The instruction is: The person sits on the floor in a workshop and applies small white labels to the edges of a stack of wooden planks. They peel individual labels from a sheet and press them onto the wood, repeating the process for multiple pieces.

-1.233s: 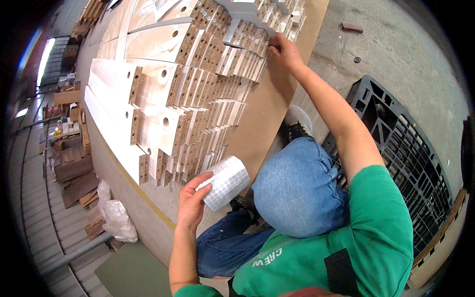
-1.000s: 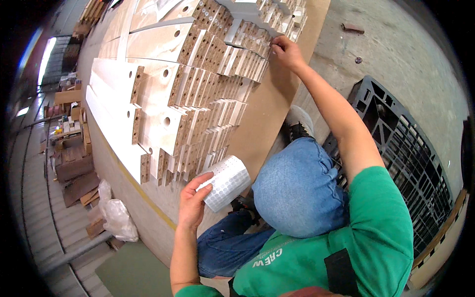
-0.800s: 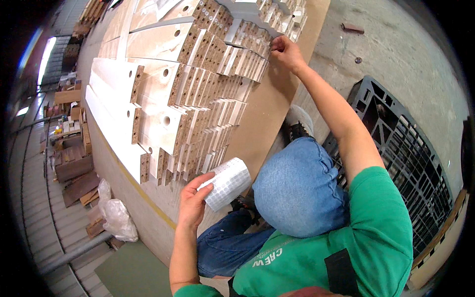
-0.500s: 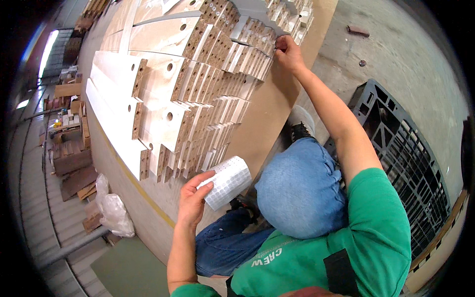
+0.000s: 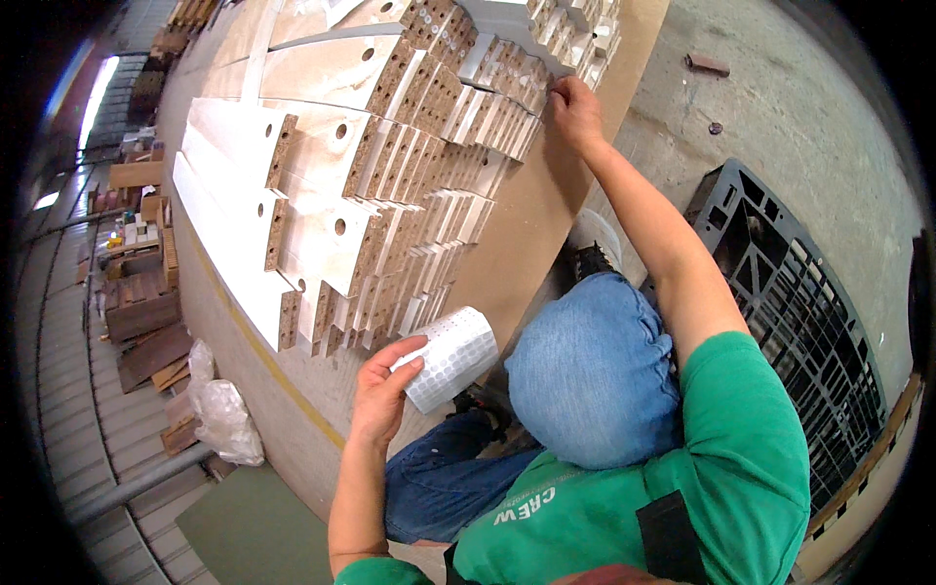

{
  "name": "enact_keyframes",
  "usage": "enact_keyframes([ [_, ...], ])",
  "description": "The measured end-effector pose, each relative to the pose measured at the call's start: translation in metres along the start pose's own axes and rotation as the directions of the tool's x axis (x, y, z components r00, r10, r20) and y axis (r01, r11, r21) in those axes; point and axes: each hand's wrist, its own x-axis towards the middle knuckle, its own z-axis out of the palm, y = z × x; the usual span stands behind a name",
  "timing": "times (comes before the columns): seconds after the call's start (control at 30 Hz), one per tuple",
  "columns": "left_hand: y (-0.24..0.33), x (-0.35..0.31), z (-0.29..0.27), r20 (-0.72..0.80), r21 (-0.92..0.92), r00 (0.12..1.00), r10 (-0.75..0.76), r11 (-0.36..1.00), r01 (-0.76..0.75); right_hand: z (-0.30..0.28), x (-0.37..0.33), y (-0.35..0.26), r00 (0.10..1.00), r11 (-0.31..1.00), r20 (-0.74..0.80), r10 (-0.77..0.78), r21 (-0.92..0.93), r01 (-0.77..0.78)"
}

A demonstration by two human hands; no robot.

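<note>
My left hand (image 5: pixel 383 392) holds a curved white sheet of round stickers (image 5: pixel 450 359), pinched at its left edge between thumb and fingers. The sheet is in front of the near end of a large stack of chipboard panels (image 5: pixel 398 156), which have white faces, bare drilled edges and some round holes. My right arm stretches forward, and my right hand (image 5: pixel 579 112) is at the edges of the panels on the far right of the stack. Its fingers are bent together against those edges. Whether a sticker is between the fingertips I cannot make out.
Brown sheet material (image 5: pixel 522 219) lies under the stack. A black plastic pallet (image 5: pixel 780 263) is to my right. On the floor beyond are a brown tube-shaped piece (image 5: pixel 707 64) and a small dark object (image 5: pixel 716 128). Crumpled clear plastic (image 5: pixel 229 419) and scrap boards (image 5: pixel 146 307) are at left.
My right hand has shifted very slightly at the panel edges, its fingers drawn in a little. My left hand keeps the sticker sheet almost in place. The whole view has moved a little.
</note>
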Motion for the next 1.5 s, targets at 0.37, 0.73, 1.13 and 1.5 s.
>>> enact_keyframes([
  [0.37, -0.001, -0.001, 0.002, 0.000, 0.024, 1.000, 0.014, 1.000, -0.014, -0.002, 0.000, 0.010, 0.971, 0.909, 0.118, 0.209, 0.343, -0.237],
  [0.73, -0.003, 0.003, 0.001, 0.005, 0.027, 1.000, 0.008, 1.000, -0.008, 0.002, -0.007, 0.009, 0.915, 0.735, 0.206, 0.346, 0.547, -0.401],
  [1.13, -0.003, 0.004, 0.000, 0.018, 0.045, 1.000, 0.017, 0.999, -0.018, -0.007, -0.007, -0.006, 0.790, 0.338, 0.298, 0.537, 0.781, -0.525],
  [1.5, -0.005, 0.005, 0.001, 0.014, 0.050, 1.000, 0.009, 0.999, -0.010, 0.001, -0.005, -0.006, 0.858, 0.683, 0.120, 0.500, 0.554, -0.476],
])
